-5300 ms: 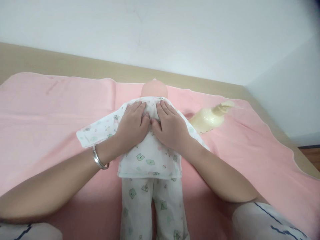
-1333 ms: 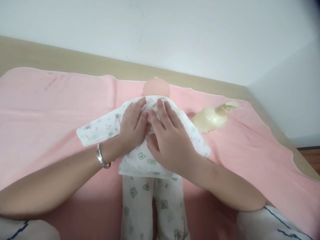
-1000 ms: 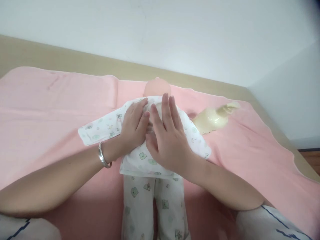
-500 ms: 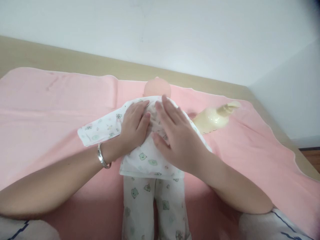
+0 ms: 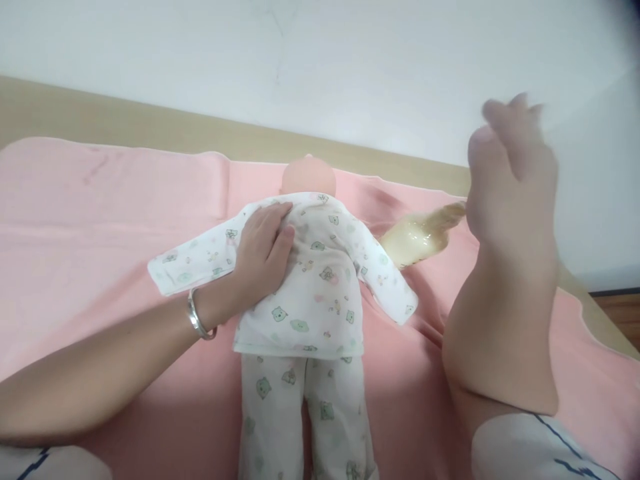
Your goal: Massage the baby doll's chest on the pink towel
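Observation:
A baby doll lies on its front, its bare head (image 5: 309,176) at the far end. It wears a white patterned shirt (image 5: 305,300) and matching trousers (image 5: 273,400). My left hand (image 5: 263,257) rests flat on the left upper back of the shirt, fingers stretched out, with a silver bangle on the wrist. Lifted away from the doll, my right hand (image 5: 513,173) is in the air at the right, blurred, its fingers loosely bent and somewhat apart with nothing visible in them. Behind it lies a glossy pale-yellow object (image 5: 417,239) with a narrow end; its kind is unclear.
A pink blanket (image 5: 115,193) is spread under the doll over a light wooden surface (image 5: 150,117). A white wall (image 5: 200,53) rises just behind. The shirt's right sleeve (image 5: 395,297) lies out toward the yellow object.
My right hand has risen from over the doll's back and swung to the right, uncovering the shirt's right side and sleeve. My left hand stays on the back.

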Demonstrator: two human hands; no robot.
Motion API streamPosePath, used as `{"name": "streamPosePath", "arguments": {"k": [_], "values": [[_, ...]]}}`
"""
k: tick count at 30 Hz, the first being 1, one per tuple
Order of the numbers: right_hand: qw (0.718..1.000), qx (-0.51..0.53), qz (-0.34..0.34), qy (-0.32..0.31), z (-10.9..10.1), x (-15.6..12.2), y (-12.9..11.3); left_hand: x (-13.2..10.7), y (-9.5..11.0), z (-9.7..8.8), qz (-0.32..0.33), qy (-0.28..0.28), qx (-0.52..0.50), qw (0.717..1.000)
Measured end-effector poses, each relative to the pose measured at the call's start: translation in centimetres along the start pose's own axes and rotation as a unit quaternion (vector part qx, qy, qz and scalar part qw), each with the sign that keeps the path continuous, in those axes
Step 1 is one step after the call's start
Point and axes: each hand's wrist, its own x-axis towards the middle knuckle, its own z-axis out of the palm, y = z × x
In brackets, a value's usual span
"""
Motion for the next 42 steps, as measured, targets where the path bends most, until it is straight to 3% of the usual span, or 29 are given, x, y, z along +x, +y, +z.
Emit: {"name": "streamPosePath", "arguments": {"k": [4, 10, 13, 15, 17, 19, 22, 24, 26, 30, 35, 39, 42], "values": [[0.988, -0.031, -0.038, -0.145, 0.1, -0.5, -1.4, 0.1, -0.2, 0.1, 0.011, 0.007, -0.006, 1.0], [0.975, -0.085, -0.089, -0.183, 0.9, -0.6, -2.1, 0.2, 0.2, -0.2, 0.004, -0.015, 0.012, 1.0], [0.966, -0.09, -0.083, -0.229, 0.7, -0.3, -1.8, -0.3, 2.2, -0.8, 0.065, -0.016, 0.048, 0.997], [0.96, -0.085, -0.077, -0.256, 0.3, -0.1, -1.7, -0.7, 4.2, -1.0, 0.102, -0.027, 0.01, 0.994], [0.959, -0.076, -0.075, -0.263, -0.1, 0.0, -1.7, -0.8, 6.4, -0.8, 0.051, -0.079, -0.097, 0.991], [0.96, -0.067, -0.064, -0.266, -0.4, 0.1, -1.8, 0.0, 8.4, -0.1, -0.057, -0.143, -0.238, 0.959], [0.955, -0.024, -0.032, -0.294, -0.6, 0.4, -1.8, 2.5, 11.0, 1.4, -0.164, -0.231, -0.444, 0.85], [0.945, 0.019, -0.007, -0.328, -0.6, 0.8, -1.7, 4.4, 12.4, 2.4, -0.222, -0.265, -0.501, 0.793], [0.932, 0.065, 0.018, -0.355, -0.7, 1.1, -1.4, 5.8, 13.5, 3.1, -0.234, -0.279, -0.507, 0.781], [0.926, 0.106, 0.036, -0.36, -0.6, 1.4, -1.3, 6.7, 14.7, 3.9, -0.22, -0.292, -0.501, 0.784], [0.937, 0.038, 0.017, -0.346, -0.3, 1.4, -1.9, 6.4, 15.1, 3.5, -0.278, -0.259, -0.568, 0.73], [0.942, -0.006, 0.023, -0.336, -0.2, 1.4, -2.2, 5.4, 14.5, 1.7, -0.272, -0.275, -0.526, 0.757], [0.944, -0.017, 0.039, -0.328, -0.1, 1.4, -2.1, 4.4, 13.7, -0.7, -0.228, -0.307, -0.485, 0.787]]}}
